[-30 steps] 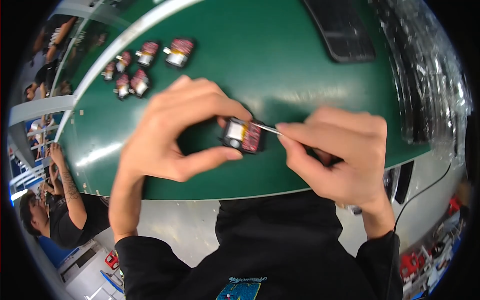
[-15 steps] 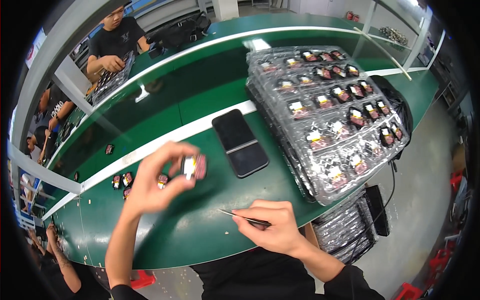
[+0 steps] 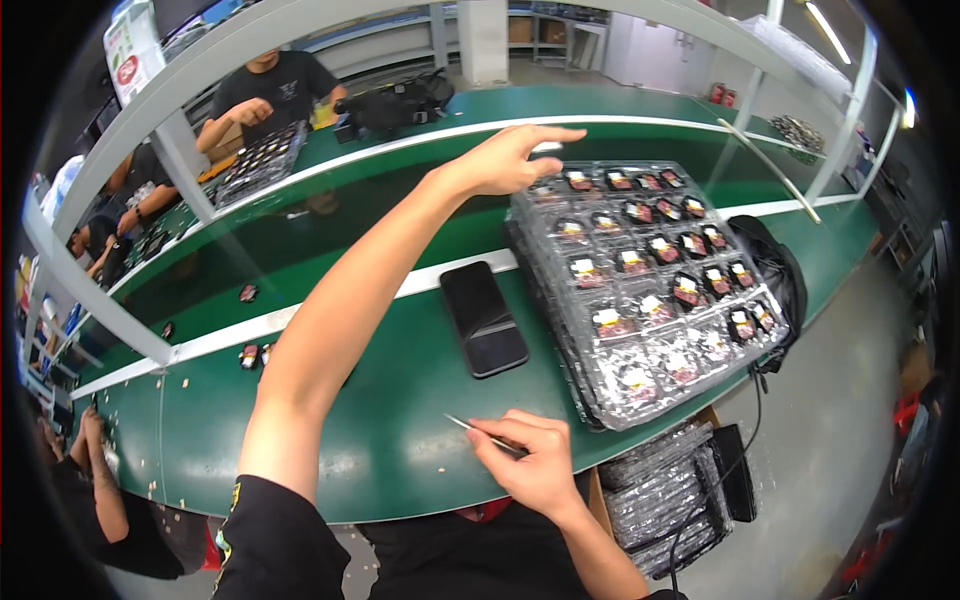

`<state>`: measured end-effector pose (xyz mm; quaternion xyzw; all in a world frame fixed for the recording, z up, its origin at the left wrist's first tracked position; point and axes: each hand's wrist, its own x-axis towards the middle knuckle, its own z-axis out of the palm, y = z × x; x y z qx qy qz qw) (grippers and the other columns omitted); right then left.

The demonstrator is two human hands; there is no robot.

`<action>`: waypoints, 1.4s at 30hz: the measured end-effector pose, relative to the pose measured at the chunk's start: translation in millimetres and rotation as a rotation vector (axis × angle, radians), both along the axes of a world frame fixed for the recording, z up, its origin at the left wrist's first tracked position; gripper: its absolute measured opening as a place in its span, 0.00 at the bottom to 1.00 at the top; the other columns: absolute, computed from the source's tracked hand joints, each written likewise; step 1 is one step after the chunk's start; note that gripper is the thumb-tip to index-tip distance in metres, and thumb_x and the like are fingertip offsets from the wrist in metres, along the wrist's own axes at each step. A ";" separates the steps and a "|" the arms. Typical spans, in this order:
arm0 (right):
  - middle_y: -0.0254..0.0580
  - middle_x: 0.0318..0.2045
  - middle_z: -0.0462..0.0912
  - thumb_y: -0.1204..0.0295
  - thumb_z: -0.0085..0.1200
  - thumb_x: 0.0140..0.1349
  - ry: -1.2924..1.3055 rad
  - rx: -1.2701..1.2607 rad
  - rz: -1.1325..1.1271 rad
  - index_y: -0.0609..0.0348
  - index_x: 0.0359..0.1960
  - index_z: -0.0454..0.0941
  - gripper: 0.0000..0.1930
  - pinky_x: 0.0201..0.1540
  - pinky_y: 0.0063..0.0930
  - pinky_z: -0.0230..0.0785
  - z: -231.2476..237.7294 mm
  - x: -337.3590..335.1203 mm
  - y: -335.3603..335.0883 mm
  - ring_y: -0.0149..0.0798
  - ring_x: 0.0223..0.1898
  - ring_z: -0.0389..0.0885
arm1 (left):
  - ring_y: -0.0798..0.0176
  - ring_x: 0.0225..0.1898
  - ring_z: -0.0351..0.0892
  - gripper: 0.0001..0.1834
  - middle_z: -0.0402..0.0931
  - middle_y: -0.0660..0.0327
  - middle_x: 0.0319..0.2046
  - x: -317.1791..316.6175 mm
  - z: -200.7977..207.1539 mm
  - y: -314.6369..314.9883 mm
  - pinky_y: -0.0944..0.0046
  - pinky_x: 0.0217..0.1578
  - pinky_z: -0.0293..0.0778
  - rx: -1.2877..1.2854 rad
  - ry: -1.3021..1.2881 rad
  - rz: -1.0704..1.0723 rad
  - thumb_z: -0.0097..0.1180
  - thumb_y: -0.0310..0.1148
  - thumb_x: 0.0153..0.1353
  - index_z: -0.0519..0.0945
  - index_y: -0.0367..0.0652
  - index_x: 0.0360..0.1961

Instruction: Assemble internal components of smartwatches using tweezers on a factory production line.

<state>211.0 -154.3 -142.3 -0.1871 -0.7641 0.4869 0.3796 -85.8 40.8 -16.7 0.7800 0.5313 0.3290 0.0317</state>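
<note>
My left hand [image 3: 505, 162] reaches to the far left corner of a clear plastic tray [image 3: 600, 335], with its index finger stretched out and its thumb apart. Nothing shows between those fingers. Rows of small black parts [image 3: 663, 248] with white, yellow and reddish faces sit in the tray's pockets, and the tray tops a stack. My right hand [image 3: 530, 460], low over the green table, is closed around slim, pointed tweezers [image 3: 484, 432], tips toward the left. A dark phone [image 3: 482, 318] lies between my hands, left of the stack.
Loose small parts [image 3: 249, 355] lie beyond my left forearm, partly hidden. A white ledge [image 3: 420, 280] separates my table from a green channel. Across it a person [image 3: 280, 95] handles another tray. A box of plastic trays [image 3: 665, 490] stands below the table's right edge.
My left hand has swung from the table, where it held a small part, up and right to the tray's far corner; that part no longer shows in it. My right hand stays with the tweezers.
</note>
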 end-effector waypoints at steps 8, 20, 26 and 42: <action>0.35 0.22 0.84 0.82 0.73 0.62 -0.006 -0.115 0.008 0.67 0.43 0.94 0.08 0.26 0.21 0.61 -0.9 4.8 6.9 0.23 0.22 0.75 | 0.43 0.65 0.83 0.16 0.85 0.52 0.62 -110.4 -58.2 -155.7 0.46 0.66 0.78 -0.074 0.158 0.532 0.63 0.39 0.75 0.87 0.45 0.58; 0.33 0.22 0.81 0.82 0.73 0.62 -0.046 -0.166 0.061 0.67 0.44 0.94 0.09 0.25 0.22 0.57 -6.1 2.9 2.7 0.22 0.22 0.71 | 0.43 0.50 0.87 0.21 0.86 0.50 0.46 -205.0 -106.4 -372.8 0.47 0.52 0.83 -0.221 0.248 1.016 0.70 0.40 0.71 0.86 0.42 0.60; 0.32 0.23 0.81 0.84 0.73 0.62 -0.019 -0.169 -0.012 0.68 0.44 0.94 0.09 0.26 0.20 0.55 -5.1 4.8 4.6 0.20 0.23 0.70 | 0.59 0.53 0.89 0.35 0.89 0.55 0.52 -47.1 -77.5 -325.3 0.55 0.58 0.83 -0.187 -0.260 0.441 0.75 0.25 0.62 0.79 0.40 0.71; 0.33 0.24 0.83 0.85 0.73 0.62 -0.117 -0.114 0.035 0.69 0.44 0.94 0.09 0.25 0.17 0.57 4.2 -8.0 1.9 0.20 0.23 0.74 | 0.50 0.52 0.81 0.32 0.81 0.56 0.52 38.5 -107.5 -349.8 0.54 0.54 0.76 -0.300 -0.072 0.179 0.84 0.33 0.50 0.88 0.40 0.59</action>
